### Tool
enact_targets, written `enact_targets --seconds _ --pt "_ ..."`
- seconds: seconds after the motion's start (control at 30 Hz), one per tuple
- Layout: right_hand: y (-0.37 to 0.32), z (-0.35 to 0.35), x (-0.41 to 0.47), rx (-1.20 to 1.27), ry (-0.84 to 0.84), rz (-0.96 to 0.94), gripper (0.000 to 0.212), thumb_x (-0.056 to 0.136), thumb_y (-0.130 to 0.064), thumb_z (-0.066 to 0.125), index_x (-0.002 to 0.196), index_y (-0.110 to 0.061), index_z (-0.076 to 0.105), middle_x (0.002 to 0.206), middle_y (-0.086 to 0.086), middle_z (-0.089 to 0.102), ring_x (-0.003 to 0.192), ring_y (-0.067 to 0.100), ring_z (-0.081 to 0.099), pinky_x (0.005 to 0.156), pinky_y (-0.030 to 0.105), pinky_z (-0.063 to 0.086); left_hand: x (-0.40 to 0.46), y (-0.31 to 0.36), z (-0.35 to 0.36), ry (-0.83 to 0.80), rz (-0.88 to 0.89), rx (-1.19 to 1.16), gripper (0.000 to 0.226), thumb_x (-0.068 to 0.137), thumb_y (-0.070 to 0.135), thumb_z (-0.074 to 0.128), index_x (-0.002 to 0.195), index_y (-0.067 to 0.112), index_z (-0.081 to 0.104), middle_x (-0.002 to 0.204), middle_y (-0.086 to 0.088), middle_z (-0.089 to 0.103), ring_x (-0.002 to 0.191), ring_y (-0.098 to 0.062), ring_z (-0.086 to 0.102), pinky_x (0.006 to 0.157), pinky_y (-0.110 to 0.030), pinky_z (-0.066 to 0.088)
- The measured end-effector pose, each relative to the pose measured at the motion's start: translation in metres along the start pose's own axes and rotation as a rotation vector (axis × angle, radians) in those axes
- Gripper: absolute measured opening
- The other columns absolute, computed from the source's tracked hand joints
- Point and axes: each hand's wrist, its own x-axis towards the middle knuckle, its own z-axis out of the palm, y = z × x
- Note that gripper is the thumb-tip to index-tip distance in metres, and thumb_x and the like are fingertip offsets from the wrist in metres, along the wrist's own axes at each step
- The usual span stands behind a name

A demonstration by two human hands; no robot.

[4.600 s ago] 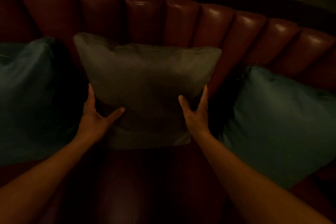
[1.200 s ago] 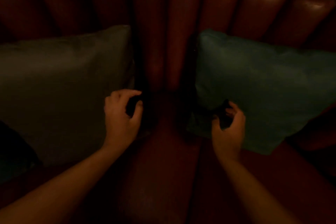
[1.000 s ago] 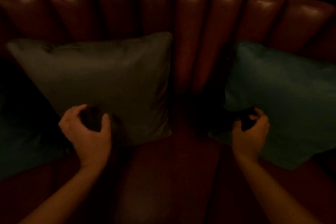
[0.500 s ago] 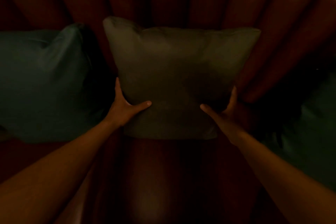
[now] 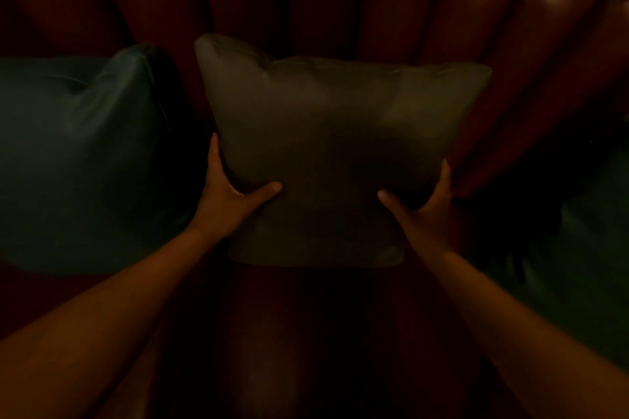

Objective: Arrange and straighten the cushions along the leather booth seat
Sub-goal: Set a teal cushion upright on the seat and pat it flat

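Note:
A grey-olive cushion point(image 5: 333, 133) stands upright in the middle, leaning on the red leather backrest point(image 5: 326, 3). My left hand point(image 5: 228, 196) grips its lower left side, thumb across the front. My right hand point(image 5: 425, 211) grips its lower right side the same way. A teal cushion point(image 5: 78, 153) leans at the left, close to the grey one. Another teal cushion point(image 5: 589, 265) sits at the right edge, mostly in shadow.
The dark red leather seat point(image 5: 306, 333) runs toward me between my forearms. The tufted backrest curves around behind all three cushions. A dark gap separates the grey cushion from the right teal one. The light is very dim.
A second ago my curled hands hovered near two cushions. Both hands now hold the grey cushion's sides, centred in view; since half a second ago little has moved.

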Motion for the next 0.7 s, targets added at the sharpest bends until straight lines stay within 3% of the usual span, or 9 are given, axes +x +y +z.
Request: enact_targets --seconds 0.03,0.1,0.33,0.43,0.53,0.6,0.7 --pt "-0.004 -0.001 0.001 0.038 0.016 -0.002 0.136 0.059 -0.075 0.084 0.163 -0.036 0.005 0.169 -0.002 0.021 0.153 0.019 0.027 0.123 0.049 0.031 0.003 0.004 -0.003 0.008 0.011 0.001 0.137 0.058 0.063 0.089 0.159 0.037 0.001 0.163 0.011 0.023 0.147 -0.008 0.030 0.121 -0.043 0.034" --pt "-0.015 -0.003 0.005 0.114 0.007 -0.003 0.136 0.058 -0.076 0.083 0.162 -0.038 0.004 0.168 -0.004 0.021 0.152 0.017 0.029 0.119 0.052 0.037 0.009 0.016 -0.007 0.023 0.020 -0.008 0.134 0.059 0.064 0.087 0.160 0.036 0.003 0.163 0.009 0.026 0.146 -0.007 0.033 0.120 -0.041 0.034" --pt "-0.047 -0.016 0.023 0.300 -0.021 0.014 0.124 0.079 -0.041 0.086 0.164 -0.030 -0.003 0.163 0.001 0.034 0.143 0.015 0.042 0.117 0.043 0.042 0.026 0.039 -0.018 0.003 -0.064 -0.113 0.145 0.048 0.070 0.089 0.159 0.040 0.001 0.158 0.010 0.036 0.138 -0.009 0.045 0.115 -0.040 0.042" --pt "-0.043 -0.017 0.025 0.304 -0.099 0.017 0.122 0.078 -0.029 0.088 0.164 -0.029 0.002 0.155 -0.006 0.040 0.135 0.010 0.047 0.113 0.041 0.046 0.028 0.033 -0.022 -0.086 -0.121 -0.106 0.141 0.050 0.056 0.095 0.159 0.042 0.005 0.155 0.012 0.038 0.134 -0.011 0.047 0.112 -0.040 0.045" --pt "-0.028 -0.009 0.016 0.266 -0.134 0.032 0.131 0.066 -0.039 0.094 0.163 -0.036 0.005 0.157 -0.007 0.039 0.136 0.011 0.048 0.112 0.045 0.047 0.020 0.016 -0.023 -0.194 -0.106 -0.055 0.142 0.055 0.034 0.094 0.159 0.041 -0.002 0.155 0.014 0.029 0.138 -0.009 0.036 0.112 -0.036 0.039" --pt "-0.015 -0.002 0.007 0.248 -0.155 0.041 0.137 0.055 -0.048 0.097 0.160 -0.042 0.009 0.154 -0.010 0.042 0.135 0.011 0.049 0.111 0.049 0.048 0.013 0.002 -0.023 -0.236 -0.126 -0.024 0.147 0.055 0.031 0.095 0.158 0.041 -0.009 0.162 0.014 0.020 0.142 -0.008 0.027 0.117 -0.041 0.035" --pt "0.000 0.009 -0.003 0.221 -0.159 0.011 0.131 0.055 -0.042 0.096 0.158 -0.043 0.015 0.148 -0.017 0.044 0.132 0.005 0.049 0.111 0.049 0.048 0.004 -0.021 -0.023 -0.257 -0.158 -0.027 0.144 0.058 0.029 0.096 0.158 0.042 -0.007 0.159 0.020 0.021 0.143 -0.007 0.027 0.119 -0.045 0.034"
